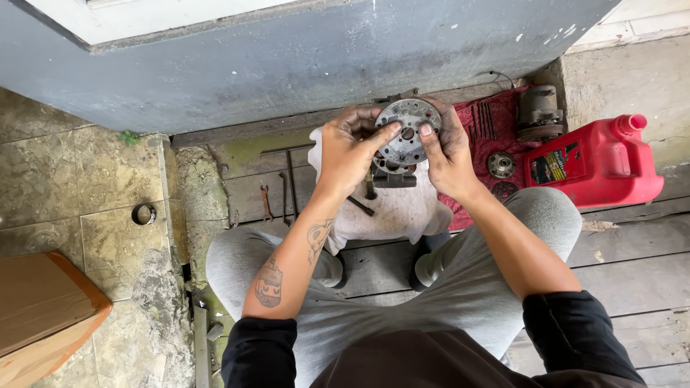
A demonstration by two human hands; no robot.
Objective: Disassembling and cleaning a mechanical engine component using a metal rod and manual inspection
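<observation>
I gripped a round, holed metal disc by its rim, left hand and right hand closed around it, above a white cloth.

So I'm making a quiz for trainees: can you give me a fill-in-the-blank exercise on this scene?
1. Both hands, the left hand and right hand, hold a round ____ disc with holes.
2. The jerry can at the right is ____ in colour.
3. A small ring lies on the ____ floor at the left.

Missing words: metal; red; stone

Red jug, wrenches, metal ring, cardboard box.
</observation>
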